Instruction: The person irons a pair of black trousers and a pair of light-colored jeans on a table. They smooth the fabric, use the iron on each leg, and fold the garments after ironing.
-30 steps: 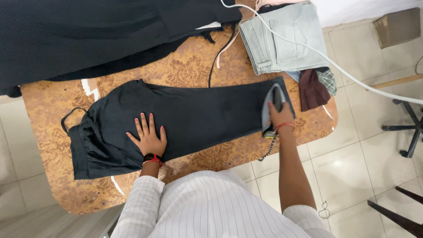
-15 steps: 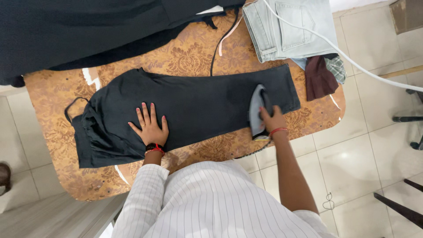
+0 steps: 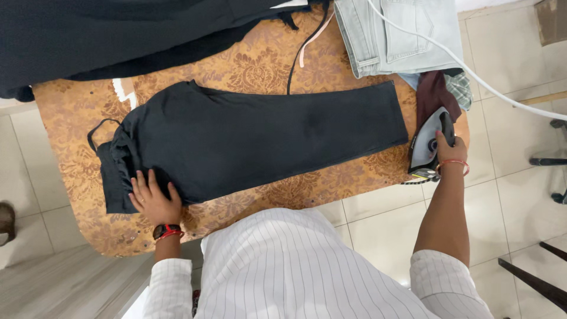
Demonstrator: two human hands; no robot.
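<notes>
Black trousers (image 3: 254, 139) spread flat across the patterned brown table (image 3: 248, 74), waistband end at the left, leg hem at the right near the table's right edge. Left hand (image 3: 155, 199) laid on the near left corner of the trousers by the bunched waistband, fingers spread and pressing down, gripping nothing; red-and-black bands at the wrist. Right hand (image 3: 444, 147) closed around the dark handle of a grey clothes iron (image 3: 430, 145), resting at the right end of the table just beyond the trouser hem, apart from the black cloth. Hard to tell whether the iron's soleplate sits flat or tips up; its near end partly hidden by the wrist and red bangle.

White cord (image 3: 472, 77) running from the top edge across the light grey-green jeans (image 3: 401, 35) and off to the right; its join to the iron not visible. Jeans folded at the far right, upper part cut off by the frame. Beneath them a maroon garment (image 3: 434, 97) and a scrap of checked cloth (image 3: 460, 88), both mostly covered. Large black fabric (image 3: 118, 35) filling the far left, cut off at the top and left edges; kind of garment unclear. Thin black and pink straps (image 3: 304, 44) trailing from the far edge toward the trousers.

Striped white shirt (image 3: 295, 272) blocking the near table edge. Pale tiled floor (image 3: 508, 224) on the right, with dark furniture legs only partly in frame.
</notes>
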